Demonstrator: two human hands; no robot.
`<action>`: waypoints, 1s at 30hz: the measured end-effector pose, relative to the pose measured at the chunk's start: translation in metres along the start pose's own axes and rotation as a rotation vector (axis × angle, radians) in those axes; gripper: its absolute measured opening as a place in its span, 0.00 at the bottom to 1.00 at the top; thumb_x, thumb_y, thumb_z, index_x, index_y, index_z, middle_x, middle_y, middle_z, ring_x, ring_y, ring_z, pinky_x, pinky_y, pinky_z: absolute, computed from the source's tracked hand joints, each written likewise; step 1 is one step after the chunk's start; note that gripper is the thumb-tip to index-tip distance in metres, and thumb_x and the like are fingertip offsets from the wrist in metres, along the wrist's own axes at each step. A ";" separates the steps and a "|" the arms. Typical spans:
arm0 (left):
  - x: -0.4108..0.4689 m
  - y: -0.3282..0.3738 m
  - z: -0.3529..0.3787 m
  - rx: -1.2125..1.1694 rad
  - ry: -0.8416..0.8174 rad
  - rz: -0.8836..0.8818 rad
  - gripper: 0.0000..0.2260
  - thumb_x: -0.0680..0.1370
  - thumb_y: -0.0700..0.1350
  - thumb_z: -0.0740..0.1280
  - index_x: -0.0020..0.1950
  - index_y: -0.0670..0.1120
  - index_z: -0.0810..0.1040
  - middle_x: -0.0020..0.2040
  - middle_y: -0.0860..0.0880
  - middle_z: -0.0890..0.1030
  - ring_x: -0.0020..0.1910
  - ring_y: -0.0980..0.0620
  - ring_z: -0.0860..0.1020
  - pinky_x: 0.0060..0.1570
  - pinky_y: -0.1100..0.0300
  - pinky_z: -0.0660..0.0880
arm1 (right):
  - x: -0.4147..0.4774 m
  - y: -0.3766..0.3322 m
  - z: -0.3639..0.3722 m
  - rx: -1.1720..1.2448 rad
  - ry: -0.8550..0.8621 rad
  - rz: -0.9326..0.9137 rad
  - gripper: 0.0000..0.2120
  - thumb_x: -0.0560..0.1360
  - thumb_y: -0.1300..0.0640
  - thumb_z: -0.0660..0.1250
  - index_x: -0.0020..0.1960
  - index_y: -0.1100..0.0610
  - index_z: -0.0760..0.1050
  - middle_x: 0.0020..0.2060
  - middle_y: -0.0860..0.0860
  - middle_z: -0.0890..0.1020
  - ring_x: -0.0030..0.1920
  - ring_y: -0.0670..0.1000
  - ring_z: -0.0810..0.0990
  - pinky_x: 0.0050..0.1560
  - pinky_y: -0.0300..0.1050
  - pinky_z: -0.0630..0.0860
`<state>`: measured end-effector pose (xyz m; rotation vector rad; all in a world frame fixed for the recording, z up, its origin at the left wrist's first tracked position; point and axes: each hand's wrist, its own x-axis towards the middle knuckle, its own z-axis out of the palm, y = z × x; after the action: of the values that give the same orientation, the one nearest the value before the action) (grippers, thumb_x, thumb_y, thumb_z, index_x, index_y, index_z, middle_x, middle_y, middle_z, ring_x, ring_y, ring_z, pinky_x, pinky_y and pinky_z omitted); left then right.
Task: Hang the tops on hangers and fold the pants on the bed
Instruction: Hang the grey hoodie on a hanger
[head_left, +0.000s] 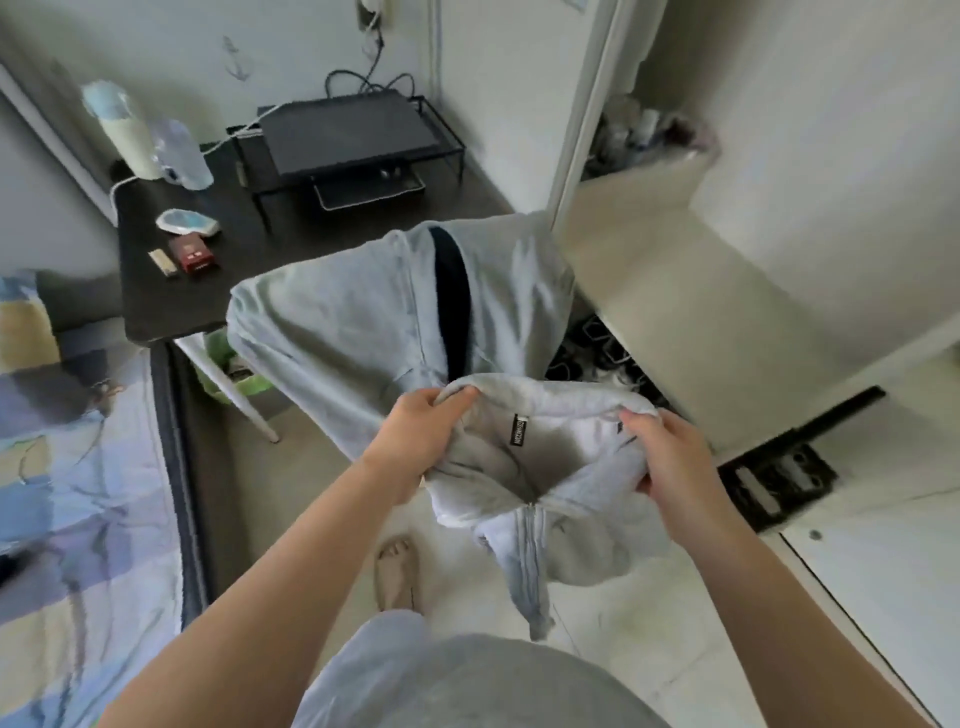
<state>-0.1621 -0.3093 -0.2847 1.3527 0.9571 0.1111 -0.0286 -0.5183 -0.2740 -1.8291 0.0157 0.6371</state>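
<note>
Grey zip hoodie (571, 447) held up over the floor beside the bed (78, 467), collar gripped by curled left hand (421, 436) and right hand (670, 462), green bin (260, 387) seen under the desk (156, 291), contents blurred, tray (363, 189) tucked beneath a black stand (358, 130).

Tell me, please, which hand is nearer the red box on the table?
Left. The left hand grips the hoodie right of the red box; the right hand, farther right.

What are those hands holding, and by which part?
A pale grey zip-up top: the left hand grips one side of its neck opening, the right hand grips the opposite side.
</note>
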 end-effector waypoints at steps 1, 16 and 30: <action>0.008 0.013 0.012 0.011 -0.039 0.035 0.23 0.71 0.60 0.72 0.46 0.39 0.78 0.36 0.43 0.72 0.37 0.46 0.72 0.40 0.50 0.71 | 0.003 -0.007 -0.011 0.016 0.045 -0.022 0.19 0.72 0.48 0.69 0.50 0.65 0.76 0.40 0.57 0.78 0.42 0.56 0.79 0.44 0.53 0.76; 0.140 0.249 0.144 0.093 -0.515 0.443 0.16 0.78 0.51 0.68 0.50 0.37 0.82 0.47 0.36 0.84 0.50 0.40 0.83 0.55 0.46 0.79 | 0.072 -0.170 -0.078 0.277 0.656 -0.317 0.18 0.69 0.48 0.69 0.48 0.63 0.77 0.38 0.55 0.77 0.41 0.54 0.76 0.42 0.52 0.72; 0.172 0.489 0.220 -0.026 -0.690 0.832 0.12 0.80 0.50 0.64 0.44 0.42 0.76 0.39 0.44 0.74 0.40 0.49 0.74 0.43 0.53 0.71 | 0.105 -0.381 -0.126 0.122 0.929 -0.677 0.17 0.75 0.52 0.68 0.42 0.67 0.76 0.34 0.55 0.74 0.34 0.48 0.73 0.36 0.44 0.68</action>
<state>0.3037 -0.2461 0.0250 1.5376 -0.2121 0.2605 0.2338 -0.4627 0.0422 -1.7141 0.0484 -0.6857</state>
